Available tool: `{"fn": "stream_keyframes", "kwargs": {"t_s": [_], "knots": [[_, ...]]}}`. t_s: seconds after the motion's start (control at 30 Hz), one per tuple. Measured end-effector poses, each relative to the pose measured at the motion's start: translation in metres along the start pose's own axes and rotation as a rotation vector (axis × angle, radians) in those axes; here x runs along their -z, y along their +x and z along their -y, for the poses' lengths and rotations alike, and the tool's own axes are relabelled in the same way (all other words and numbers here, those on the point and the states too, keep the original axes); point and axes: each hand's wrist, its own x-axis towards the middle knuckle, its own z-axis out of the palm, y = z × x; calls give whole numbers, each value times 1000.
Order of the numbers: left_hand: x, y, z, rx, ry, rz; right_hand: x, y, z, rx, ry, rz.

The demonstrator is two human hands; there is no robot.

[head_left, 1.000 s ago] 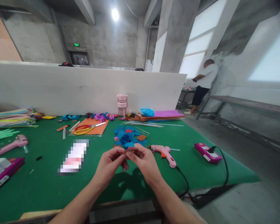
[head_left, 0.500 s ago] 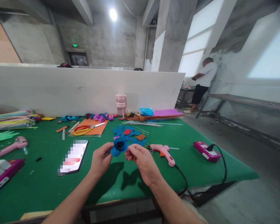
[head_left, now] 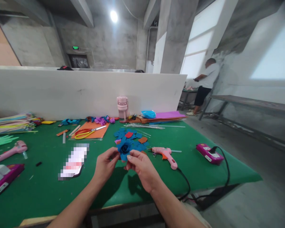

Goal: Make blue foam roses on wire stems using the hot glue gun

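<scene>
A blue artificial flower (head_left: 124,147) with a rolled centre and spread outer petals is held up over the green table (head_left: 166,186). My left hand (head_left: 106,163) pinches its left edge between thumb and fingers. The thumb and fingertips of my right hand (head_left: 140,164) are closed on its lower right petal. Just behind the flower lies a loose pile of blue petals (head_left: 137,146), with a red petal (head_left: 129,135) and a brown petal (head_left: 142,139) among them. To the right of my right hand a pink glue gun (head_left: 165,153) rests on its side.
Scissors (head_left: 85,134) lie on an orange sheet (head_left: 101,133) at left, behind a phone (head_left: 74,160). A purple power box (head_left: 209,154) with a black cable sits at right. Thin wires (head_left: 144,126) and a pink bottle (head_left: 122,107) stand before a white partition (head_left: 85,91). One person (head_left: 205,82) stands beyond.
The flower has shifted slightly right and tipped, and both hands now pinch it. My right fingers have moved in from its right edge onto the lower right petal.
</scene>
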Motion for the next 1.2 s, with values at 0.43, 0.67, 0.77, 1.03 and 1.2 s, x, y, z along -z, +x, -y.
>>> {"fn": "stream_keyframes", "kwargs": {"t_s": [0.43,0.67,0.77,1.03,1.2], "knots": [[6,1,6,-132,95,-5,4,0,-4,-169,253,-23],[3,1,9,-110,170,27,4,1,-5,-193,236,-63],[2,0,11,-84,190,75,4,1,-5,-196,231,-63],[4,-2,6,-140,180,128,5,2,-5,-172,117,-58],[7,-2,3,-100,180,100,8,-2,4,335,-618,-257]]}}
